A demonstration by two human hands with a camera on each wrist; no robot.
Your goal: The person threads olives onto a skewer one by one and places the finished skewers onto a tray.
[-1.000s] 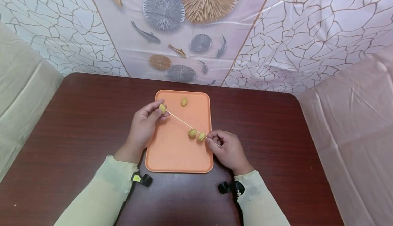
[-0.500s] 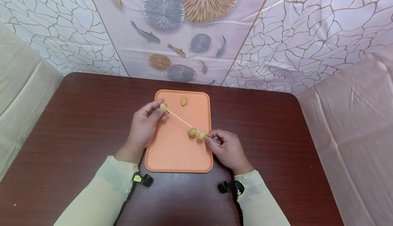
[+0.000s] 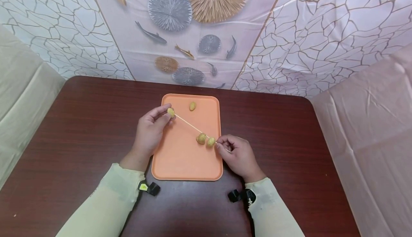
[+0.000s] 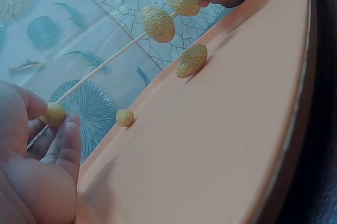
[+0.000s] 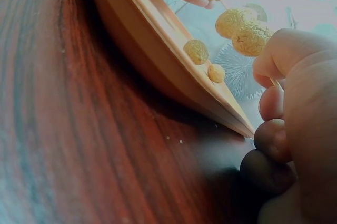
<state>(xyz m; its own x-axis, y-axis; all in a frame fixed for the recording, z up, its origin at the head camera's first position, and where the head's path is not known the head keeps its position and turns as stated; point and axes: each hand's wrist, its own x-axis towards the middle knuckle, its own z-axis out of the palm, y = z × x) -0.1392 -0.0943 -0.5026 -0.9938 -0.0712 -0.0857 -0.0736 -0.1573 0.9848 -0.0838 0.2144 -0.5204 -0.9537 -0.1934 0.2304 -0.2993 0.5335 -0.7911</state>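
Observation:
A thin wooden skewer [image 3: 188,123] slants between my two hands above the orange tray [image 3: 183,163]. My left hand [image 3: 148,131] pinches a small wrinkled yellow-green ball [image 4: 53,114] on its far end, and the stick's tip sticks out past it in the left wrist view. At the near end, my right hand [image 3: 236,154] grips the skewer between thumb and curled fingers. Beside those fingers, two larger wrinkled balls sit threaded close together, the outer ball [image 4: 183,1] and the inner ball [image 4: 158,24]. What the balls are made of, I cannot tell.
On the tray lie two loose balls, a larger ball [image 4: 192,60] and a smaller ball [image 4: 125,118]. The dark wooden table [image 3: 96,122] spreads around the tray. A patterned cloth [image 3: 199,22] hangs behind its back edge.
Both hands keep nearly the same place and hold. The ball in my left hand has shifted very slightly inward along the skewer; the head view drifts a little.

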